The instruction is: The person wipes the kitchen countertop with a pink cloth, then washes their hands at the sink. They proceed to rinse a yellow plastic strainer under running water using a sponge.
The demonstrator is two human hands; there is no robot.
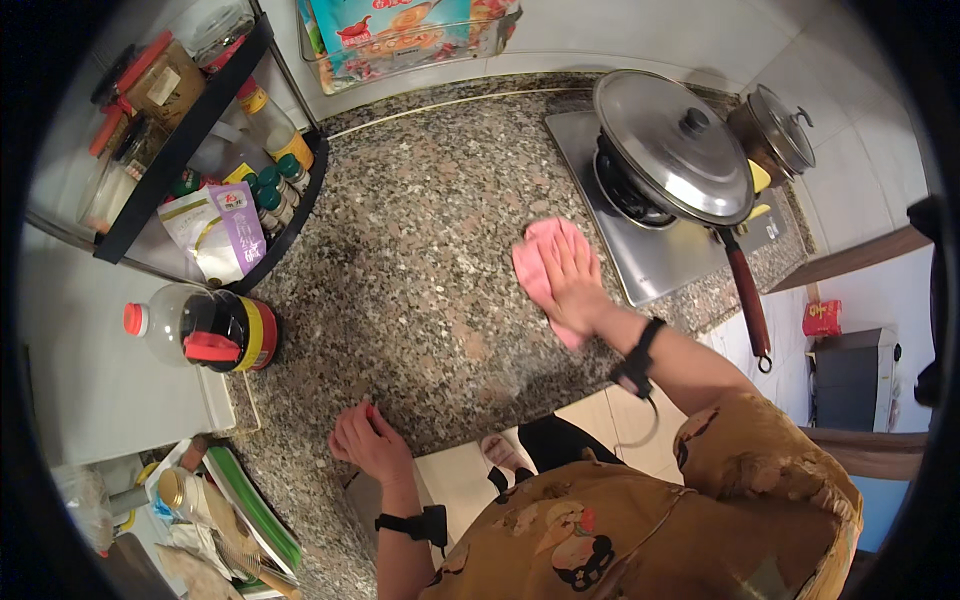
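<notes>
A pink cloth (534,259) lies on the speckled granite countertop (420,247), just left of the gas stove. My right hand (576,289) presses it down with the palm flat and the fingers stretched over it, slightly blurred. Down at the counter's front edge, my left hand (371,442) hovers or rests with loosely curled fingers. A small red spot shows by its fingertips; whether it is a nail or a held thing is unclear. Both wrists wear black straps.
A lidded wok (675,150) sits on the gas stove (637,262), its wooden handle (742,300) jutting over the front edge. Behind it stands a small pot (769,135). Leftward are a spice rack (187,142), a large dark-sauce bottle (214,330) and a utensil-filled container (255,506).
</notes>
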